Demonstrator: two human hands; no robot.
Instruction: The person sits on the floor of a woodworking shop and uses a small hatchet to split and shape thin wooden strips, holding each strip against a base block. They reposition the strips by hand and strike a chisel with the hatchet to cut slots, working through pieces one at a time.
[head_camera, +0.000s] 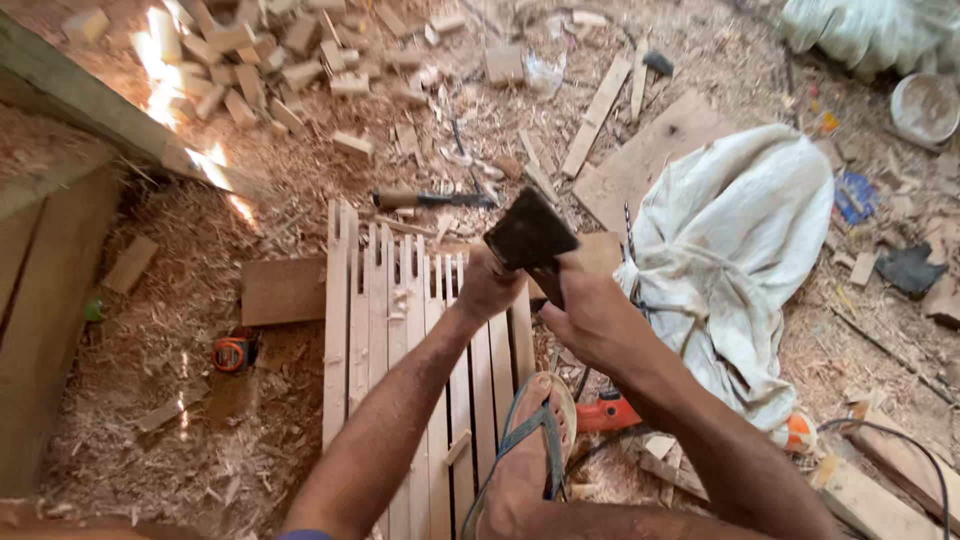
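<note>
Head view: hands (545, 300) gripping dark flat blade (528, 235)

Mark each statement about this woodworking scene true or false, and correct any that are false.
1. Both hands, the left hand and the right hand, grip one dark flat tool. True.
2. An orange tape measure lies on the sawdust beside the wooden slats. True.
3. The pale cloth sack covers the slats. False: it lies to their side.
4. The person's foot is bare. False: it wears a sandal.
5. Small wood blocks are heaped beyond the slats. True.
</note>
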